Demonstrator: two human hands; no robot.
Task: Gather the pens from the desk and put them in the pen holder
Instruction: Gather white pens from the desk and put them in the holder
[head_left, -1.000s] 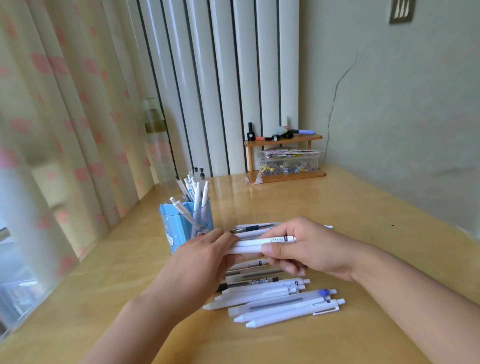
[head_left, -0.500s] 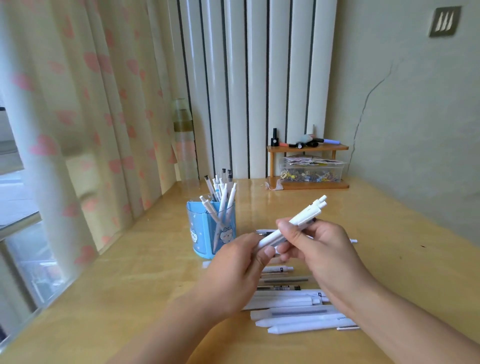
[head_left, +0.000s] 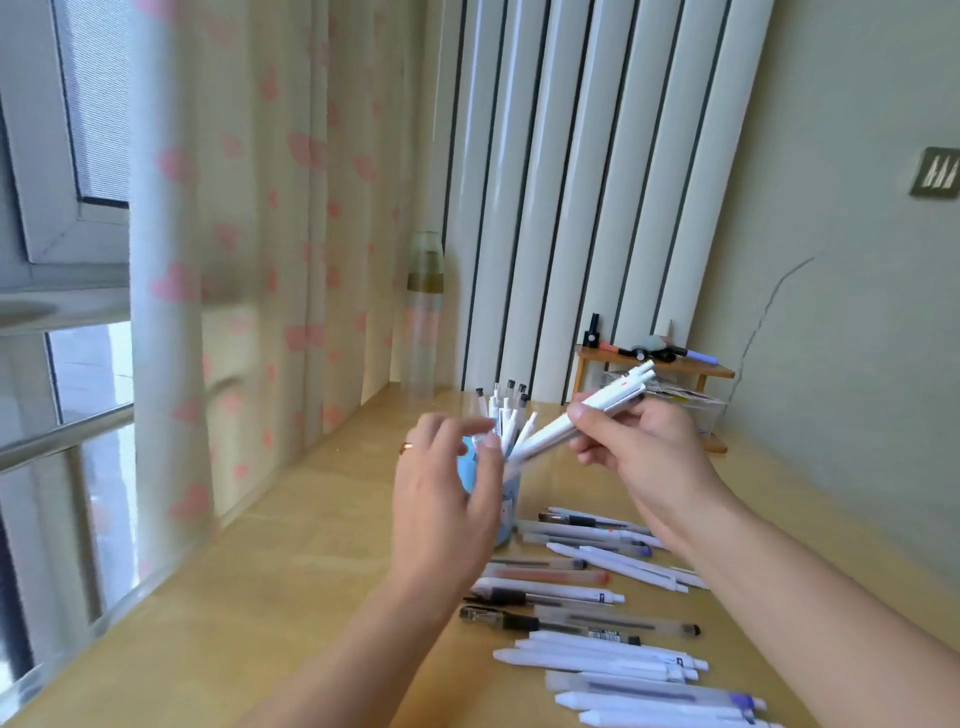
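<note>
My right hand (head_left: 644, 452) grips a small bundle of white pens (head_left: 566, 423), tilted with the tips down over the blue pen holder (head_left: 511, 501). The holder stands on the wooden desk (head_left: 270, 597) with several pens upright in it, and my left hand hides most of it. My left hand (head_left: 441, 499) is open, fingers spread, right in front of the holder; whether it touches it I cannot tell. Several loose pens (head_left: 597, 623), white and clear, lie in rows on the desk below my right forearm.
A small wooden shelf (head_left: 660, 366) with markers on it and a clear box beneath stands at the back against white vertical blinds. A tall bottle (head_left: 423, 317) stands by the heart-print curtain (head_left: 249, 291) on the left. The grey wall is at the right.
My right hand has lifted the white pens off the desk and swung them over the holder. My left hand let go of them and opened by the holder. The view turned left.
</note>
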